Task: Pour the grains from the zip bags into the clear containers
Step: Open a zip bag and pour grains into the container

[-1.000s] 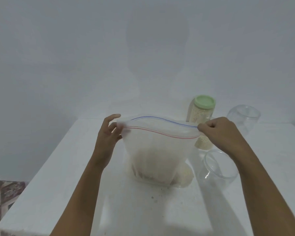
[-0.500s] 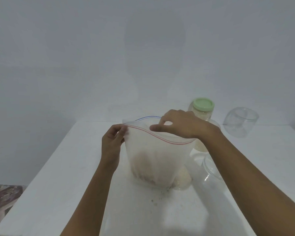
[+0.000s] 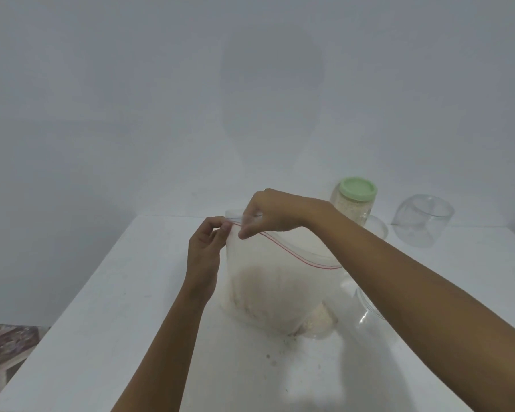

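A clear zip bag (image 3: 274,281) with pale grains in its bottom stands on the white table (image 3: 107,322). My left hand (image 3: 208,242) pinches its top left corner at the red zip line. My right hand (image 3: 268,215) reaches across and pinches the bag's upper edge right beside the left hand. A clear container (image 3: 369,301) sits to the right of the bag, mostly hidden under my right forearm. Another empty clear container (image 3: 422,221) lies tilted at the back right.
A jar with a green lid (image 3: 356,200), filled with pale grains, stands behind the bag. Loose grains and specks (image 3: 280,352) lie on the table in front of the bag. The table's left edge drops to a patterned floor (image 3: 6,352).
My right hand has slid left along the bag's top from the right corner to just beside my left hand. The bag's right side has sagged lower.
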Demonstrator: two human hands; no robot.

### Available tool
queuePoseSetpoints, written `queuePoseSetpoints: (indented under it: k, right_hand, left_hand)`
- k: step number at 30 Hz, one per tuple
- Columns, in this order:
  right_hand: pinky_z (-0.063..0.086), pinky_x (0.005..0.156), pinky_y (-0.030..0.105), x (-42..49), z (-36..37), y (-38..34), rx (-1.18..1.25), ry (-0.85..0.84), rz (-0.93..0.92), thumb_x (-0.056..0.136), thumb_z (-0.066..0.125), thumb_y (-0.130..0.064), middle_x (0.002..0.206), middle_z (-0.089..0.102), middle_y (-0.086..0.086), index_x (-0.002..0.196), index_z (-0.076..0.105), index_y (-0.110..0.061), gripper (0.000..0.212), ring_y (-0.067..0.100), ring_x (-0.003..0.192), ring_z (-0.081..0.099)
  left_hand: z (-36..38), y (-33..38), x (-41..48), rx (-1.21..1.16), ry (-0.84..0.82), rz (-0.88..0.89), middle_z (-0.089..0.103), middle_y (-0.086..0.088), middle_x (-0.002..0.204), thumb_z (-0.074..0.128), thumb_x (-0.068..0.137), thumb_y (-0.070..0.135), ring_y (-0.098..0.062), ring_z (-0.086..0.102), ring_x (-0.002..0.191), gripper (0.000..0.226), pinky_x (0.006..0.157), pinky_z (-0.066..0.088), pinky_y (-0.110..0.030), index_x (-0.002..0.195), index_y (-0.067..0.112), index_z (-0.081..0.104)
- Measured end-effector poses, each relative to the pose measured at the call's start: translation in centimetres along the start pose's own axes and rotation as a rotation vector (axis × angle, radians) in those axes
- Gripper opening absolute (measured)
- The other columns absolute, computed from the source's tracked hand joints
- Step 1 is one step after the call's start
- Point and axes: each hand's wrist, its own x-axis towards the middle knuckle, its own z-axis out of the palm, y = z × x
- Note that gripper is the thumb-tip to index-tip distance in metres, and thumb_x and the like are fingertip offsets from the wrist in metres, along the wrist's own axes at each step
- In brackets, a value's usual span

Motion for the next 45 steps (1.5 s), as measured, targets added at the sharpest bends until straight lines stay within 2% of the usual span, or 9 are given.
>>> queuePoseSetpoints:
  k: [5,11,14,17,21,25,30,36,45]
  right_hand:
    - [0.044,0.064,0.021,-0.6,0.0,-0.4,-0.045,0.039,-0.016,0.093,0.070,-0.031,0.071,0.069,-0.014,0.087,0.081,-0.020,0.016,0.000,0.071,0.061]
    - [0.059,0.076,0.046,-2.9,-2.6,-0.8,-0.024,0.199,-0.054,0.094,0.068,-0.034,0.071,0.075,-0.008,0.074,0.079,-0.024,0.025,0.027,0.077,0.073]
    - [0.059,0.074,0.040,-5.1,-5.1,-1.7,0.008,0.292,-0.089,0.094,0.069,-0.030,0.071,0.076,-0.009,0.077,0.081,-0.020,0.023,0.024,0.075,0.074]
    - [0.053,0.068,0.021,-6.4,-7.2,-2.5,0.064,0.417,-0.127,0.095,0.069,-0.029,0.068,0.074,-0.009,0.078,0.081,-0.018,0.023,0.008,0.070,0.071]
    - [0.042,0.058,0.024,-6.4,-8.4,-3.5,0.097,0.566,-0.133,0.096,0.066,-0.033,0.072,0.075,-0.002,0.078,0.081,-0.020,0.027,0.016,0.063,0.063]
    - [0.048,0.063,0.038,-6.1,-8.6,-4.5,0.092,0.639,-0.129,0.096,0.064,-0.034,0.078,0.075,0.013,0.079,0.081,-0.019,0.028,0.032,0.071,0.065]
    - [0.039,0.057,0.017,-6.6,-9.4,-4.5,0.106,0.646,-0.108,0.099,0.062,-0.035,0.075,0.075,0.001,0.085,0.080,-0.017,0.029,0.014,0.071,0.069]
    - [0.050,0.085,0.035,-6.3,-11.4,-4.8,0.098,0.512,-0.087,0.090,0.068,-0.051,0.103,0.074,0.009,0.076,0.067,-0.007,0.046,0.023,0.103,0.068]
    - [0.057,0.087,0.037,-4.3,-11.1,-6.0,0.097,0.696,-0.128,0.096,0.064,-0.026,0.086,0.077,-0.009,0.086,0.078,-0.018,0.019,0.011,0.070,0.075]
  left_hand:
    - [-1.7,-0.4,0.0,0.103,-0.065,-0.060,0.072,-0.015,0.113,0.062,0.099,0.039,-0.027,0.067,0.108,0.033,0.099,0.048,-0.048,0.106,0.007,0.068]
    - [-3.5,-2.3,-0.5,0.120,0.005,-0.369,0.069,0.001,0.126,0.040,0.086,0.083,-0.018,0.062,0.123,0.071,0.107,0.041,-0.045,0.124,0.028,0.067]
    - [-2.8,-3.2,-1.0,-0.079,0.125,-0.340,0.060,-0.004,0.140,0.050,0.077,0.088,-0.020,0.057,0.130,0.084,0.109,0.041,-0.046,0.136,0.028,0.056]
    - [-1.1,-4.0,-1.6,-0.254,-0.025,-0.316,0.053,-0.005,0.151,0.060,0.062,0.093,-0.025,0.052,0.138,0.116,0.116,0.036,-0.052,0.153,0.025,0.040]
    - [1.8,-4.6,-2.7,-0.430,-0.123,-0.301,0.048,-0.011,0.156,0.068,0.069,0.082,-0.033,0.044,0.144,0.113,0.113,0.041,-0.051,0.157,0.019,0.035]
    - [4.6,-3.1,-2.4,-0.639,-0.091,-0.336,0.067,-0.011,0.135,0.087,0.052,0.072,-0.034,0.059,0.127,0.099,0.104,0.048,-0.057,0.134,0.020,0.064]
    - [6.0,-1.4,-1.6,-0.694,0.003,-0.314,0.070,-0.008,0.129,0.047,0.088,0.066,-0.033,0.064,0.122,0.055,0.107,0.043,-0.065,0.122,0.029,0.071]
    - [6.5,-0.1,-1.4,-0.681,-0.022,-0.293,0.074,-0.009,0.121,0.046,0.088,0.063,-0.031,0.068,0.118,0.054,0.105,0.047,-0.058,0.108,0.027,0.080]
    - [6.7,-0.2,-1.2,-0.686,-0.113,-0.185,0.072,-0.007,0.126,0.056,0.080,0.074,-0.030,0.067,0.120,0.058,0.111,0.041,-0.062,0.112,0.032,0.079]
